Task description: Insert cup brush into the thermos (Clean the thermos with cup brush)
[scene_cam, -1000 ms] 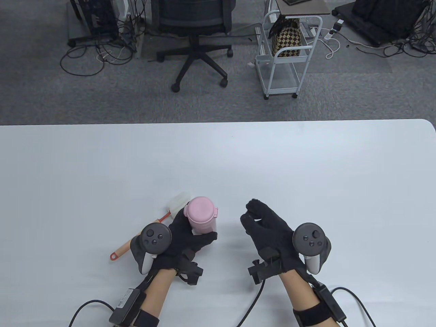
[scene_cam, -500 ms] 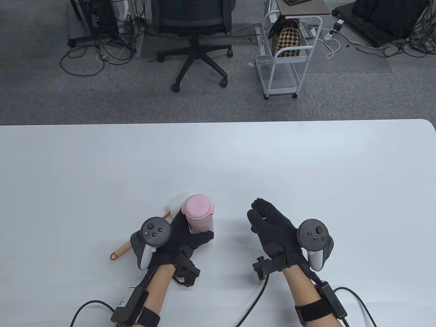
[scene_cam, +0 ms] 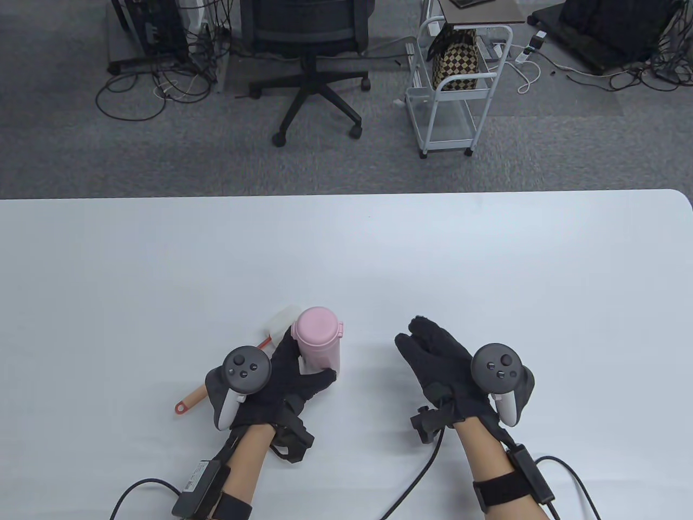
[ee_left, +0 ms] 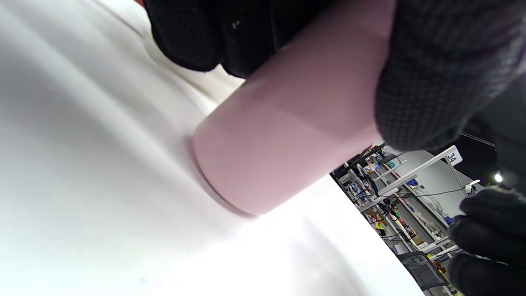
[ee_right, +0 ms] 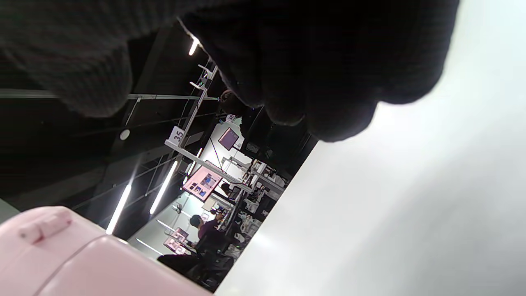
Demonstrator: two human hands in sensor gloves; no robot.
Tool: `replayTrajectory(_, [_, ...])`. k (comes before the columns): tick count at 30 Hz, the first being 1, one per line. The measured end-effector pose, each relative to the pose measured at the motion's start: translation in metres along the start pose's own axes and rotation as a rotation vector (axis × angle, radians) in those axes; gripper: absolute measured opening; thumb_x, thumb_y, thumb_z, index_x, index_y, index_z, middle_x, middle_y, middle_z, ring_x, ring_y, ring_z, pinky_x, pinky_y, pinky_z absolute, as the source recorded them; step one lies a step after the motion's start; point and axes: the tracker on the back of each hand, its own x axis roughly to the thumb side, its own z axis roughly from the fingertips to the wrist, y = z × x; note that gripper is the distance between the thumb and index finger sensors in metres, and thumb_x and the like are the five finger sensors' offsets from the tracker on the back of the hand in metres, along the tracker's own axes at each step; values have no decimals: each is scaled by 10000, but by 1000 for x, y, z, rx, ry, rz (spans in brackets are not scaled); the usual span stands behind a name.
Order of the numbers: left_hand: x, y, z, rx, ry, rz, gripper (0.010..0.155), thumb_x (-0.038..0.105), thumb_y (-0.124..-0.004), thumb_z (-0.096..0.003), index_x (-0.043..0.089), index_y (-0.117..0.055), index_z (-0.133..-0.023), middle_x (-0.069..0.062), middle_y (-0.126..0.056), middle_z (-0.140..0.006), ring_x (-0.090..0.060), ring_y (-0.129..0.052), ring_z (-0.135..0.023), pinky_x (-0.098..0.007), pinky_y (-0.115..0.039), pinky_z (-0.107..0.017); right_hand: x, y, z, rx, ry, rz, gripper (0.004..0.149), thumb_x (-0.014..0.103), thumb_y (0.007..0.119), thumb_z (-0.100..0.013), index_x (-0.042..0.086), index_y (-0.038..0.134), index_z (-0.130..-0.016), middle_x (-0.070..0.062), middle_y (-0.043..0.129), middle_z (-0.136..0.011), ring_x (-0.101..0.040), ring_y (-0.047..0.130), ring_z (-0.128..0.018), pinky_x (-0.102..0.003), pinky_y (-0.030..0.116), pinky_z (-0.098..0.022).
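Pink and upright, the thermos (scene_cam: 319, 342) is stood on the white surface (scene_cam: 487, 260) near the front edge, and it is gripped around its body by the left hand (scene_cam: 287, 379), whose fingers are curled round it; in the left wrist view the base is seen resting flat on the surface. Its lid (scene_cam: 316, 326) appears closed, with a small latch showing at the right side. The cup brush (scene_cam: 238, 363) is laid just behind and to the left of the thermos, its pale sponge head by the thermos and its orange handle end pointing towards the front left, partly hidden under the left hand. The right hand (scene_cam: 438, 357) is held just above the surface, well to the right of the thermos, with fingers loosely curled and nothing in it.

Before insertion, the lid would probably have to be opened, so the body should be kept firmly steadied by the left hand. The brush is best taken by its handle and lowered sponge first, straight down the mouth, so that the thermos is not tipped
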Motion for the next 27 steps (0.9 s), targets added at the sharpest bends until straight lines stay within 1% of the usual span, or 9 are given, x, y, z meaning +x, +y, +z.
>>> replayTrajectory(2, [1,10,7,-42,4,-25,663,467,-917,-641,353,-438,-1085,99,-609,-1174,-182,-714,-1109,-436,-647,-732,3,-3,-1,-2,-33,105,792,727,789,-516,138,709,-1038,-191,797,-955,-392,924,-707,-452,816,-463])
replayTrajectory(3, [1,15,9,-70,6,-45,667,477,-920,-645,346,-443,-1093,92,-617,-1178,-216,-677,-1131,-464,-622,-738,3,-4,-1,-1,-43,150,782,717,788,-522,143,698,-1047,-186,782,-974,-401,901,-749,-468,806,-487])
replayTrajectory(4, [2,23,12,-124,6,-89,703,492,-931,-628,344,-436,-1104,82,-590,-1198,-250,-624,-1156,-491,-592,-749,5,-6,-1,-14,-64,230,769,701,791,-527,153,685,-1056,-183,764,-995,-419,868,-801,-493,789,-520])
replayTrajectory(6, [2,39,17,-132,11,-193,791,523,-944,-592,329,-406,-1139,43,-525,-1241,-309,-534,-1185,-532,-539,-765,6,-6,-1,-25,-89,311,757,676,795,-534,164,659,-1073,-178,731,-1033,-439,814,-872,-530,759,-566])
replayTrajectory(9, [1,61,21,103,-17,-358,856,590,-916,-548,324,-385,-1165,36,-496,-1262,-308,-485,-1200,-546,-478,-789,7,-5,-1,-42,-117,414,770,652,793,-541,185,584,-1116,-170,602,-1136,-471,613,-1036,-612,624,-680])
replayTrajectory(11, [-3,69,23,228,-61,-493,876,645,-874,-528,351,-354,-1169,68,-421,-1280,-276,-366,-1221,-551,-391,-807,7,-3,-2,-32,-127,496,798,650,787,-541,199,518,-1142,-155,488,-1194,-457,444,-1110,-655,486,-726])
replayTrajectory(13, [-7,71,23,281,-57,-603,869,701,-802,-523,381,-319,-1172,98,-338,-1294,-245,-251,-1225,-558,-309,-810,8,-3,-2,-31,-136,558,816,659,777,-539,216,477,-1154,-138,417,-1219,-434,345,-1138,-668,395,-738])
replayTrajectory(17, [-17,71,19,312,-33,-716,885,732,-770,-507,409,-279,-1169,140,-238,-1292,-205,-130,-1207,-549,-219,-803,5,-2,-3,-19,-146,630,832,677,768,-530,243,444,-1161,-114,358,-1233,-405,266,-1149,-668,305,-737])
replayTrajectory(27, [-37,67,10,251,32,-771,878,728,-780,-502,418,-300,-1168,153,-251,-1291,-196,-149,-1211,-558,-202,-794,-15,2,-8,28,-79,668,843,678,762,-530,240,420,-1163,-113,340,-1234,-400,237,-1147,-668,259,-726])
